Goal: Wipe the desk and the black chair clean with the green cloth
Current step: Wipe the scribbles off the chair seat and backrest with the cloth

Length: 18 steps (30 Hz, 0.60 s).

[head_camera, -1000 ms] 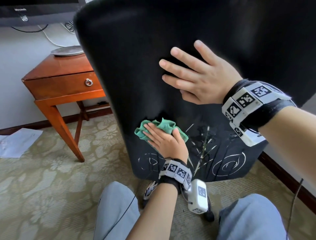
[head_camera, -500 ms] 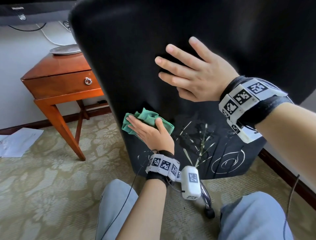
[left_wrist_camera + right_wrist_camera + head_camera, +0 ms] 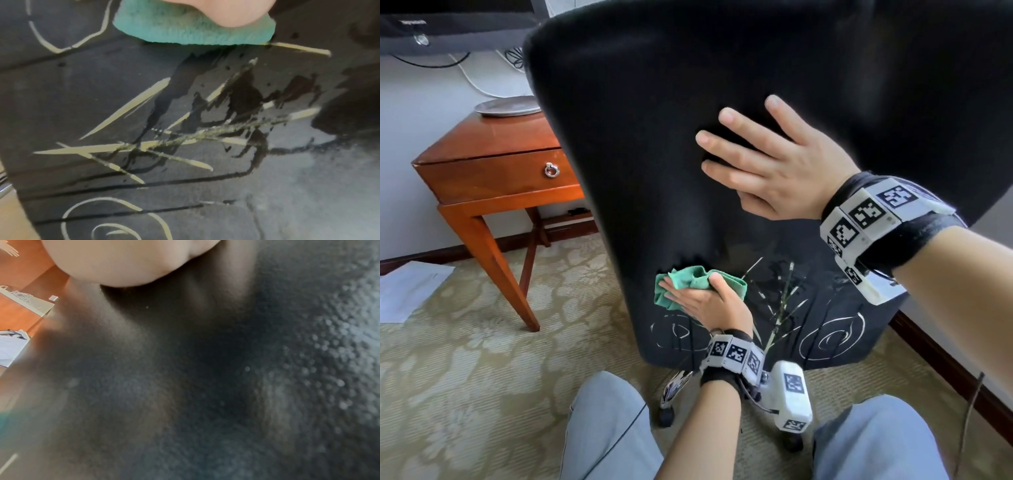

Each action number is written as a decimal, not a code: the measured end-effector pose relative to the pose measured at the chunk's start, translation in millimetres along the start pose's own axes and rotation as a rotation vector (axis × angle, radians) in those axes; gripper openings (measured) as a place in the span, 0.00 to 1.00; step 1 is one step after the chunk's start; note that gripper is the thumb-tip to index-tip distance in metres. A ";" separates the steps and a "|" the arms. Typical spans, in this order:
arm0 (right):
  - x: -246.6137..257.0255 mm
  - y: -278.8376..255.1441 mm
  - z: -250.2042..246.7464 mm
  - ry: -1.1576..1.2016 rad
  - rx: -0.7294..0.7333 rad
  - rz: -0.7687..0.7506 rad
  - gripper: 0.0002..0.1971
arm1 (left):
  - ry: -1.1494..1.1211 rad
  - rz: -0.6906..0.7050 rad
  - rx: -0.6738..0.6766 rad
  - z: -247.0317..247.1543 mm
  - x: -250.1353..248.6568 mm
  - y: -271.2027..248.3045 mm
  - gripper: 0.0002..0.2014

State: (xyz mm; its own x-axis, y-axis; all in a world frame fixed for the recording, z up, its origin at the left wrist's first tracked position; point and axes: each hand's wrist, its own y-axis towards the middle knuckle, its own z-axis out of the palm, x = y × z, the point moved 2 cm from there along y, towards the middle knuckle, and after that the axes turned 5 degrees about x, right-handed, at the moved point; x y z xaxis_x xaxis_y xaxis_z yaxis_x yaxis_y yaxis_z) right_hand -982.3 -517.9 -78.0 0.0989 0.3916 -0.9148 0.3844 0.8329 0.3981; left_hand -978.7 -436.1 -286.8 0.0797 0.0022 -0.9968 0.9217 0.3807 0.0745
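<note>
While wiping: two hands (image 3: pixel 722 301) (one cloth (image 3: pixel 697 279))

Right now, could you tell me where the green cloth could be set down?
Bare wood shows on the side table in front of the grey plate. Bare carpet lies between the table leg and the person's knee. By the chair base it is crowded: castors, cables, left hand.

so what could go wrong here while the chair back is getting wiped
The black chair stands on casters, so the wiping push could roll or swivel it; only the flat right hand steadies it.

The green cloth is bunched under the left hand, so little of it may touch the surface and spots could be missed.

The dark drips look wet; wiping across them might smear them.
</note>
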 end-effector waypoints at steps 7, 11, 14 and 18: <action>1.1 3.4 2.0 -0.022 -0.007 -0.005 0.23 | -0.099 0.101 -0.286 -39.3 -42.2 71.3 0.39; 1.1 3.4 1.8 -0.010 -0.019 0.003 0.23 | -0.118 0.065 -0.249 -31.1 -51.4 65.9 0.40; 0.9 2.5 1.6 -0.005 -0.021 -0.001 0.23 | -0.101 0.023 -0.114 -2.9 -51.0 30.0 0.41; 1.2 1.1 2.8 0.002 -0.026 -0.009 0.22 | 0.049 0.198 -0.006 32.3 -36.0 -13.8 0.41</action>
State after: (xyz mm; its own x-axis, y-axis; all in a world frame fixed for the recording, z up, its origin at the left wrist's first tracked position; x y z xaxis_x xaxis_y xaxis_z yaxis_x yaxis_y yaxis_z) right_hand -979.2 -517.6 -78.9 0.0933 0.3846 -0.9184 0.3614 0.8464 0.3911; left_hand -982.1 -471.3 -251.1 0.2407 0.1227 -0.9628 0.8875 0.3739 0.2695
